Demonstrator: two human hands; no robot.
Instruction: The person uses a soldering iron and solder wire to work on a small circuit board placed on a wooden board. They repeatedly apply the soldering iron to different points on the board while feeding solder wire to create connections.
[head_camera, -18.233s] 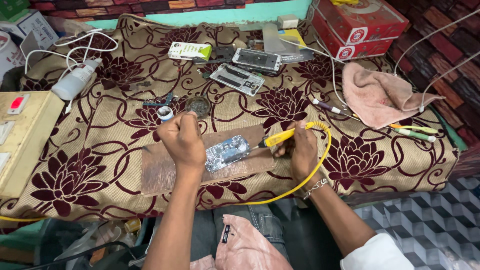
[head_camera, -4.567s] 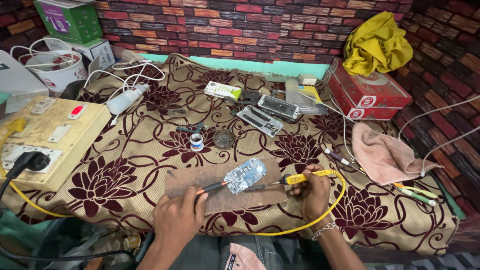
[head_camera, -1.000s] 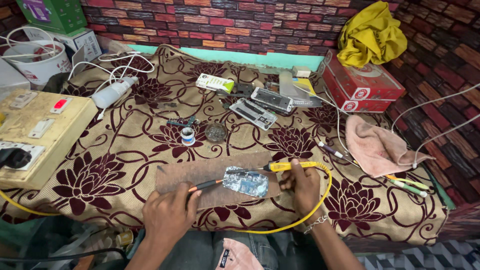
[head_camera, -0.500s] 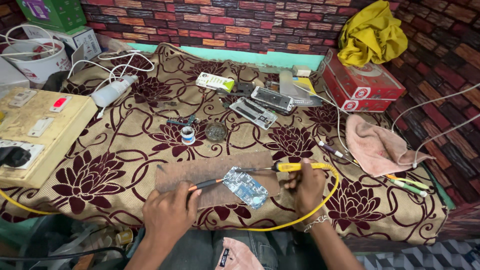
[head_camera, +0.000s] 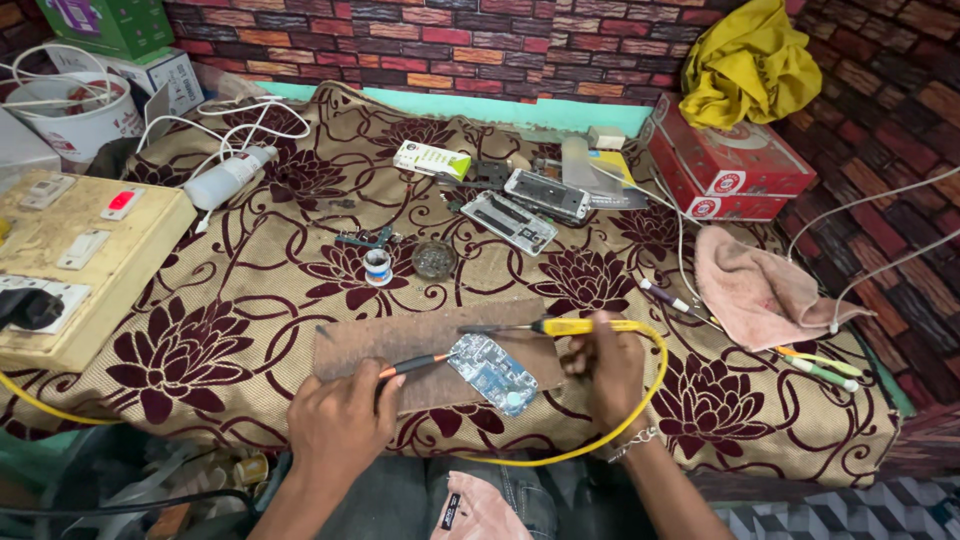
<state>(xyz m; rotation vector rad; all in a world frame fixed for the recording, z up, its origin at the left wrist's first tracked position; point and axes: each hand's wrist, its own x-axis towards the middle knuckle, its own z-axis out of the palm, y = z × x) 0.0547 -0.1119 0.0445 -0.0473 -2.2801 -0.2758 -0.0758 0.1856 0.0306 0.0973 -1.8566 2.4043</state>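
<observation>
Your left hand, low in the frame left of centre, is closed around an orange-and-black tool. That tool's long axis runs from lower left up to the right, and its tip points at the circuit board. The board lies just below the middle of the frame on a brown work pad. Its long axis is tilted, running from upper left down to lower right, and its lower right corner hangs off the pad onto the floral cloth.

Your right hand, right of the board, grips the yellow handle of a soldering iron. The iron lies nearly level across the frame, its dark tip pointing left above the board's upper edge. Whether the tip touches anything cannot be told. A yellow cable loops from the handle around your right wrist toward the bottom edge.
</observation>
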